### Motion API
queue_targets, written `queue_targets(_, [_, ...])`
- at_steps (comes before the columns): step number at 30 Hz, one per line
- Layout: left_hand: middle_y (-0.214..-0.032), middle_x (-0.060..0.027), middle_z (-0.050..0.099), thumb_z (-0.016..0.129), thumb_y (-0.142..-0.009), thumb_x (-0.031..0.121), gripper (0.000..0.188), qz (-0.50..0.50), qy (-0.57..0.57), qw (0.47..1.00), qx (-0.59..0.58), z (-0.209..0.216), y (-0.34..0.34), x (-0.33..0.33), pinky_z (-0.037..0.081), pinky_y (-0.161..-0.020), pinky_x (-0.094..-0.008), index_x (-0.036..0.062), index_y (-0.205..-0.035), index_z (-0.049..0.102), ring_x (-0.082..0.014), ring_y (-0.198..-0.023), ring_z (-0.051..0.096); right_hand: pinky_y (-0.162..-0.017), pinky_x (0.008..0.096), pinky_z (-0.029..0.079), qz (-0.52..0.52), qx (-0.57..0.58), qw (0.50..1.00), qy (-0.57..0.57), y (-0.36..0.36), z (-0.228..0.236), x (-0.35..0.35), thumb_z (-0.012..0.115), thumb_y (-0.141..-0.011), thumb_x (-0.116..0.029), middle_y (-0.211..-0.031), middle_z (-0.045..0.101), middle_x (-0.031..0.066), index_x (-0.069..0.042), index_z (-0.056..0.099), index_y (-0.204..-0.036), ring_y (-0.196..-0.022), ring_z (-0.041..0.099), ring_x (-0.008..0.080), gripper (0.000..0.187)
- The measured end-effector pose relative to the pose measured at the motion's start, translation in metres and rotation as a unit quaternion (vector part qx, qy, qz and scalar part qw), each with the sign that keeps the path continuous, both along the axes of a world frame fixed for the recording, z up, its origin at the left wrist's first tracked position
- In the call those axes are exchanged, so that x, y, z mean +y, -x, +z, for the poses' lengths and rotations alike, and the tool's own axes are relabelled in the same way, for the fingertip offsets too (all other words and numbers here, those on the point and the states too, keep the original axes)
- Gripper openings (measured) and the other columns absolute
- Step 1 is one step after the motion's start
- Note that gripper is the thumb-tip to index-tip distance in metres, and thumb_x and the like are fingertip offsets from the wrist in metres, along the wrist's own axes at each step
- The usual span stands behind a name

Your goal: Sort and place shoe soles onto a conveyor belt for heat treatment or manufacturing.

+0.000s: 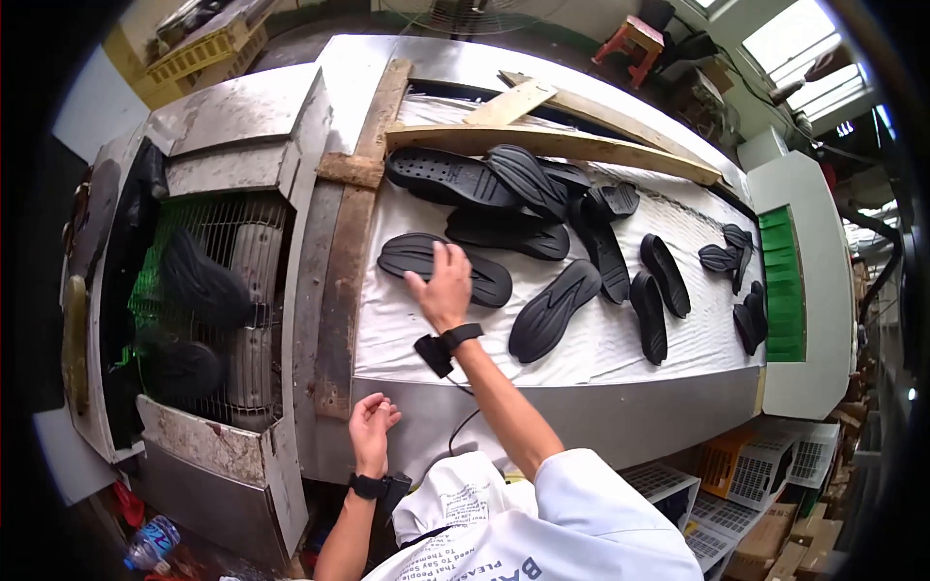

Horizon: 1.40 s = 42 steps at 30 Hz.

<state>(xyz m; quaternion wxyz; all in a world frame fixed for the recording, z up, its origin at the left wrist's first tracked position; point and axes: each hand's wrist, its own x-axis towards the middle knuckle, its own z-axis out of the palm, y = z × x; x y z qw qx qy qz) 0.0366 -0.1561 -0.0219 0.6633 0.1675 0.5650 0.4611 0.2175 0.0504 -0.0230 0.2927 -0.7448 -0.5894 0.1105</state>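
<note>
My right grip (448,290), thumb and fingers apart, is over the middle of a long, black, ridged shoe sole (407,254) on the white-cloth-covered bench (620,405); its long axis slants rightward toward me. My left grip (372,434), loosely curled, is farther off.

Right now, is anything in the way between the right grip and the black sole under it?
Nothing visible: the right grip is spread directly over the sole. Another sole lies just beyond, not between them.
</note>
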Motion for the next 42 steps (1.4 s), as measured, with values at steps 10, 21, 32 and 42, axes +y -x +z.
queue_targets(10, [-0.109, -0.0068, 0.062, 0.066, -0.100, 0.027, 0.054, -0.040, 0.015, 0.996, 0.083, -0.111, -0.116, 0.111, 0.052, -0.085, -0.0328, 0.0002, -0.140, 0.041, -0.0121, -0.101, 0.058, -0.087, 0.0491, 0.053, -0.007, 0.066, 0.960, 0.272, -0.115, -0.044, -0.040, 0.071, -0.076, -0.068, -0.104, 0.071, 0.0256, -0.003, 0.072, -0.111, -0.100, 0.068, 0.0409, 0.074])
queue_targets(21, [-0.109, -0.0059, 0.066, 0.073, -0.095, 0.021, 0.038, -0.136, -0.013, 0.988, 0.070, -0.053, -0.104, 0.085, 0.048, -0.087, -0.0260, -0.0038, -0.120, 0.058, -0.0107, -0.094, 0.059, -0.101, 0.0450, 0.045, 0.062, -0.102, 0.992, 0.048, -0.211, 0.010, -0.011, 0.079, -0.074, -0.019, -0.133, 0.051, 0.0149, -0.003, 0.053, -0.133, -0.126, 0.048, 0.0351, 0.067])
queue_targets(32, [-0.112, -0.0082, 0.067, 0.078, -0.092, 0.025, 0.054, -0.133, 0.014, 0.990, 0.035, -0.012, -0.102, 0.044, 0.050, -0.089, -0.0265, -0.0069, -0.129, 0.054, -0.0117, -0.098, 0.062, -0.093, 0.0514, 0.043, 0.154, -0.283, 0.925, 0.203, -0.220, -0.019, 0.058, 0.069, -0.075, -0.015, -0.123, 0.056, 0.0152, -0.004, 0.057, -0.127, -0.124, 0.050, 0.0334, 0.055])
queue_targets(42, [-0.111, -0.0055, 0.064, 0.071, -0.097, 0.029, 0.048, 0.122, -0.108, 0.985, 0.063, 0.046, -0.015, 0.074, 0.049, -0.088, -0.0279, -0.0056, -0.127, 0.056, -0.0101, -0.098, 0.058, -0.107, 0.0487, 0.038, 0.112, -0.198, 0.961, 0.157, -0.199, 0.005, -0.015, 0.077, -0.060, -0.027, -0.131, 0.054, 0.0202, -0.003, 0.047, -0.141, -0.125, 0.049, 0.0396, 0.089])
